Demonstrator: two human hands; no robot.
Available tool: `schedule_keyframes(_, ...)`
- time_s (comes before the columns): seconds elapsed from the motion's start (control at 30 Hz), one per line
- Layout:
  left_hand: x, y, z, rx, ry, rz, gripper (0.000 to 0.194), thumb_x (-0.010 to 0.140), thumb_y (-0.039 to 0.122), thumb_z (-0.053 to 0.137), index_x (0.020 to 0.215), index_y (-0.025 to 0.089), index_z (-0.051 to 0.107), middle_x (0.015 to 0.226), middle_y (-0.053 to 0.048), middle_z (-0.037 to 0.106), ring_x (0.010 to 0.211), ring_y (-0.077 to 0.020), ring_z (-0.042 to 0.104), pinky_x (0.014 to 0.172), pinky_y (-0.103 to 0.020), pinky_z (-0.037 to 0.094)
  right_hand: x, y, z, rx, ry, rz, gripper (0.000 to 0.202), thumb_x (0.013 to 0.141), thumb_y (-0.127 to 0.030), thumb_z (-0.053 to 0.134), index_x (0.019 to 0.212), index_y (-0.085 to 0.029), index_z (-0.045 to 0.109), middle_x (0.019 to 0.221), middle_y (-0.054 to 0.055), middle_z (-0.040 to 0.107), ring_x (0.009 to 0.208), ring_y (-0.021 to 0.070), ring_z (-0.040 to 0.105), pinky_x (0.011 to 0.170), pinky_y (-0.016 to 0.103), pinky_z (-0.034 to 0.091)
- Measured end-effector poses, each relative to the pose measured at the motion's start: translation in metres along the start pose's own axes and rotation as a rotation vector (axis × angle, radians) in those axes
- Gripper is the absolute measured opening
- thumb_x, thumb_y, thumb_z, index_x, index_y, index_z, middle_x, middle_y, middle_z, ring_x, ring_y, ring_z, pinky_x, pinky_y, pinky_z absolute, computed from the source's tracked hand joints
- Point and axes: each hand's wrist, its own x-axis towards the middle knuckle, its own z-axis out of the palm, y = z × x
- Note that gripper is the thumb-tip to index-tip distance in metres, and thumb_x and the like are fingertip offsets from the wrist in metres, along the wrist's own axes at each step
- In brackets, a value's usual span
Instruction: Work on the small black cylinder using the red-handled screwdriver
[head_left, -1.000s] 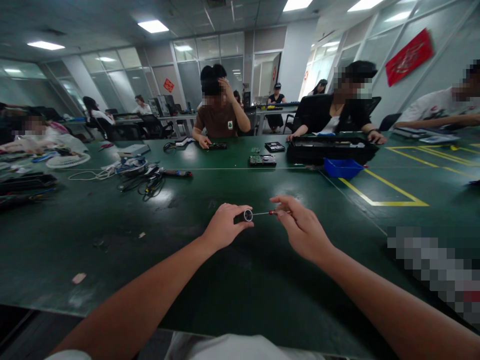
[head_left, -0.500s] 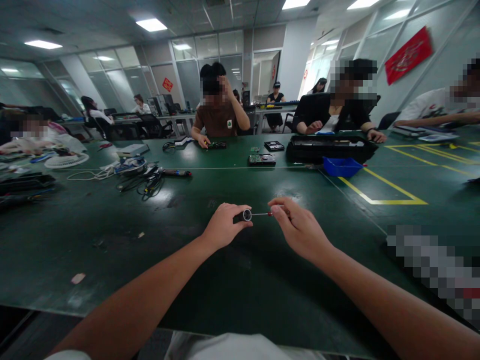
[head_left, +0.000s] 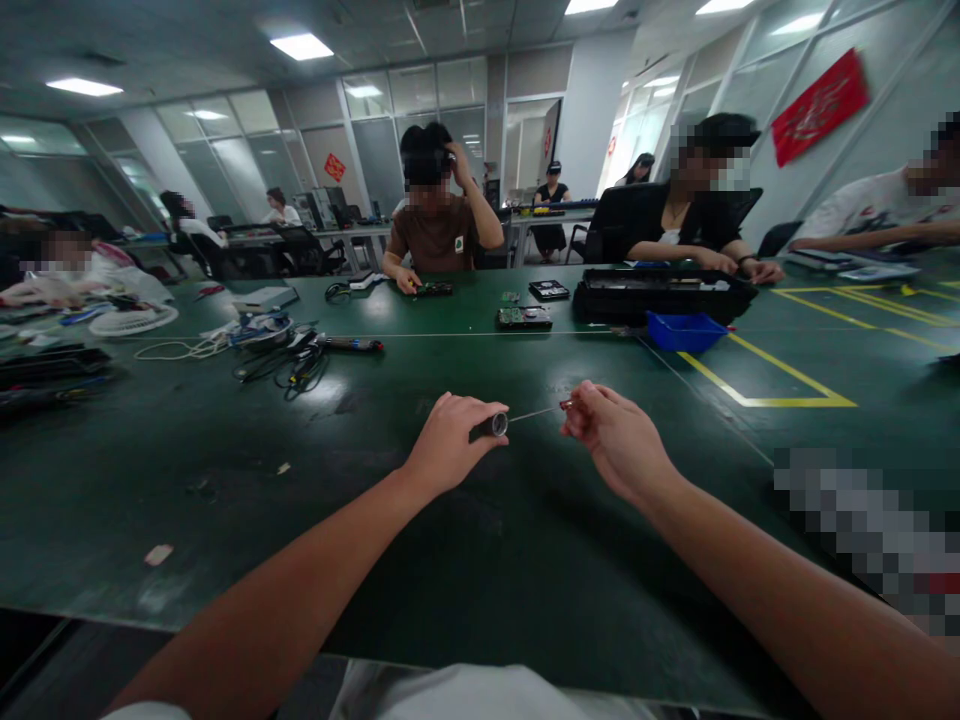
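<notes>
My left hand (head_left: 444,448) pinches a short dark cylinder (head_left: 496,425) between thumb and fingers; its round, silver-rimmed open end faces me. In my right hand (head_left: 624,440) is a thin screwdriver (head_left: 535,413), its slim metal shaft running left to the side of the cylinder. A bit of its red handle shows at my fingertips, while the rest is covered by the hand. Whether the tip sits in a screw is too small to tell. Both hands are above the green table (head_left: 420,560).
Ahead lie hard drives (head_left: 524,318), a long black case (head_left: 664,297) and a blue bin (head_left: 685,332). Tangled cables (head_left: 300,365) are at the left, with a white fan-like cover (head_left: 133,320) beyond. A blurred-out object (head_left: 862,530) stands at right. Other people sit across the table.
My right hand has risen slightly and turned, its fingers now curled more around the handle. The screwdriver shaft slants upward to the right. My left hand has hardly moved.
</notes>
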Motion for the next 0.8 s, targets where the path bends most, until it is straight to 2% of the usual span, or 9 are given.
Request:
schedule_keyframes(0.1,0.0,-0.002,0.002,-0.005,-0.056,-0.058,0.037,0.087,0.036,0.071,0.123,0.028,0.064,0.113,-0.002,0.069,0.108,-0.023,0.059,0.105,-0.047,0.038,0.001,0.002,-0.001,-0.088,0.02,-0.074,0.024,0.085,-0.044,0.063,0.077,-0.021,0.059,0.063,-0.004,0.051,0.058,0.0138,0.048,0.062,0.031,0.047)
schedule_keyframes(0.33,0.0,-0.001,0.002,-0.035,-0.055,-0.066,0.038,0.087,0.038,0.071,0.123,0.028,0.064,0.107,-0.003,0.069,0.102,-0.0235,0.059,0.098,-0.044,0.041,-0.007,0.003,-0.002,-0.455,-0.046,-0.294,0.027,0.095,-0.045,0.051,0.087,-0.02,0.058,0.068,-0.001,0.057,0.065,0.0168,0.057,0.065,0.033,0.046)
schedule_keyframes(0.5,0.0,0.0,0.002,-0.042,-0.05,-0.052,0.039,0.086,0.038,0.071,0.123,0.028,0.063,0.111,-0.003,0.069,0.107,-0.0237,0.059,0.103,-0.045,0.038,-0.013,0.0,-0.001,-0.615,-0.065,-0.333,0.026,0.097,-0.043,0.047,0.091,-0.02,0.057,0.073,0.002,0.061,0.068,0.0181,0.059,0.065,0.034,0.046)
schedule_keyframes(0.8,0.0,-0.002,0.003,-0.036,-0.021,-0.04,0.038,0.086,0.037,0.073,0.121,0.027,0.064,0.117,-0.002,0.069,0.112,-0.0233,0.06,0.106,-0.046,0.036,-0.02,-0.003,0.003,-0.727,-0.08,-0.409,0.022,0.099,-0.04,0.044,0.092,-0.021,0.054,0.072,0.001,0.061,0.064,0.0168,0.058,0.059,0.03,0.042)
